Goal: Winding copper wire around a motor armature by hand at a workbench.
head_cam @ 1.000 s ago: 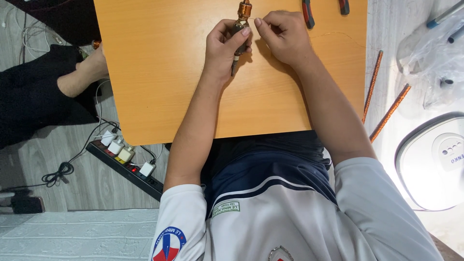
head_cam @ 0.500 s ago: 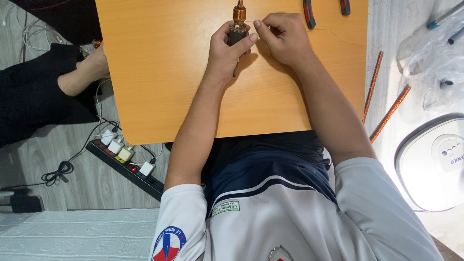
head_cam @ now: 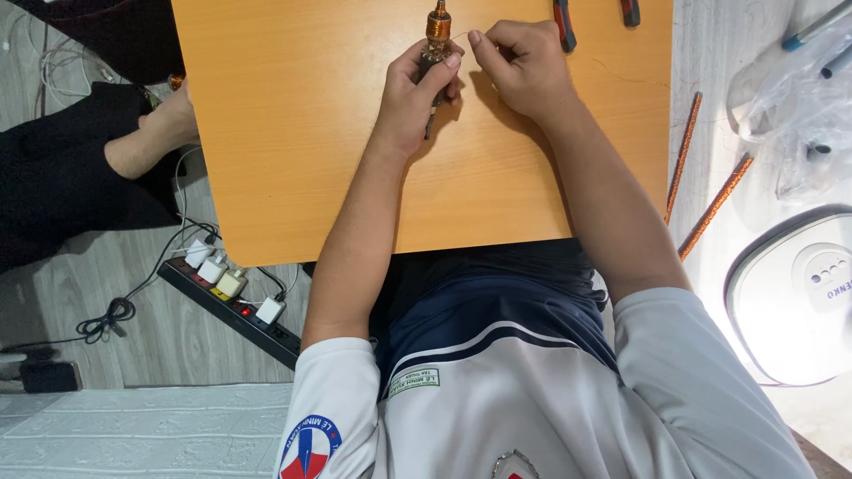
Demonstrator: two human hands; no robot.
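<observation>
My left hand (head_cam: 417,89) grips a small motor rotor (head_cam: 436,34) wound with copper wire, holding it upright over the orange wooden table (head_cam: 293,133). Its metal shaft sticks out below my palm. My right hand (head_cam: 519,64) sits just right of the rotor, thumb and forefinger pinched on a thin wire that runs to the copper winding. Both hands rest near the table's far edge.
Pliers with red and black handles (head_cam: 564,22) lie at the table's far edge. Two copper-coloured rods (head_cam: 683,155) and a white round appliance (head_cam: 794,297) sit on the floor at right. A black power strip (head_cam: 231,306) with plugs lies at left, beside another person's foot (head_cam: 155,133).
The rotor and both hands have shifted slightly; my right fingers stay pinched on the thin wire next to the winding.
</observation>
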